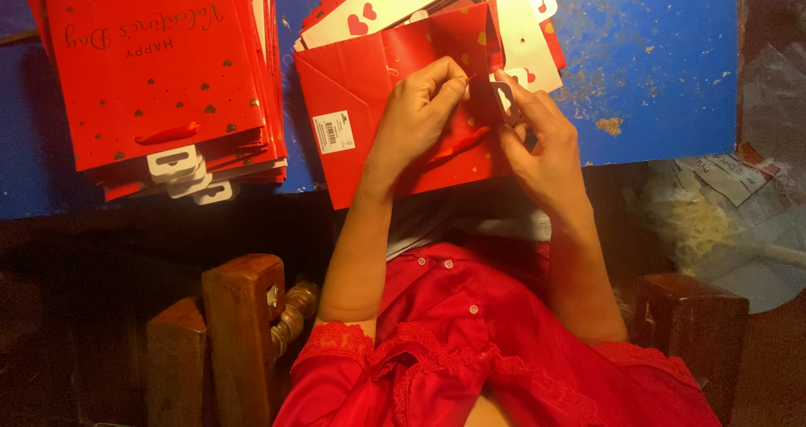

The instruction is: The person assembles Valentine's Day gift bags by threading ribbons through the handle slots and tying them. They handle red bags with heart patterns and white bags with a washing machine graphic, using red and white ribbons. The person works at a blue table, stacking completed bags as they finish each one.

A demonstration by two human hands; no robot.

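A flat red bag (369, 116) is laid on the blue table (655, 66), its near edge overhanging toward the body, so that its upper part is supported while the hands work above it. The left hand (416, 112) is closed in a pinch, thumb and forefinger pressed together on what appears to be a thin red ribbon (457, 144) at the bag's top edge; the strand is partly hidden by the fingers, so its exact end cannot be made out. The right hand (541, 146) is curled, its fingertips closed on a small white tag (506, 99) beside the same edge, seemingly to keep it steady against the pull of the left. Under the bag, white cards with red hearts (420, 3) are fanned out. A stack of finished-looking red bags (151, 66) is kept well apart at the left of the table, white hang tabs (180, 171) pointing toward the person.
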